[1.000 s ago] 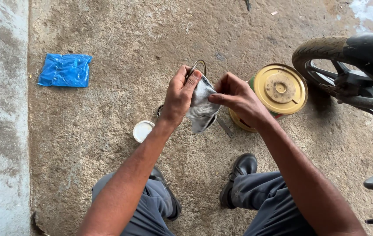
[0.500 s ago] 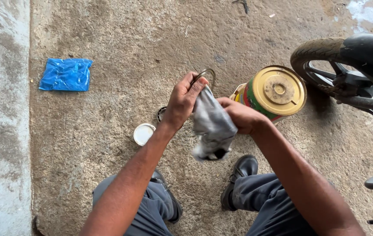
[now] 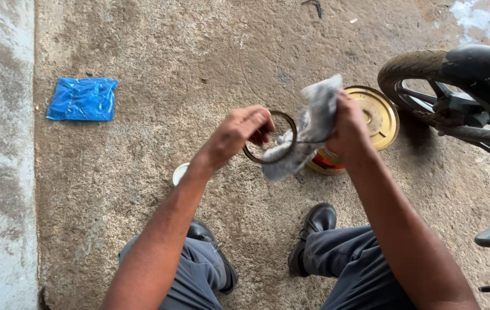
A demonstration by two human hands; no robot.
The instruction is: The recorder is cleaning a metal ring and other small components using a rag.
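The grey rag [image 3: 308, 129] is being lifted clear by the right hand [image 3: 345, 123], while the metal ring [image 3: 270, 138], just left of it, is being pinched by the left hand [image 3: 239, 131] above the concrete floor [image 3: 159, 46].

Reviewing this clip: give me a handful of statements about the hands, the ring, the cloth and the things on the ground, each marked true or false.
1. The left hand holds a thin metal ring. True.
2. The right hand is empty. False: it grips a dirty grey cloth that is in contact with the ring.
3. A blue plastic bag lies on the concrete floor, to the person's left. True.
4. The round tin with the gold lid stands between the person's shoes. False: it sits beyond the right hand, near the motorcycle wheel.
5. The small white lid rests on top of the tin. False: it lies on the floor, partly hidden by the left forearm.
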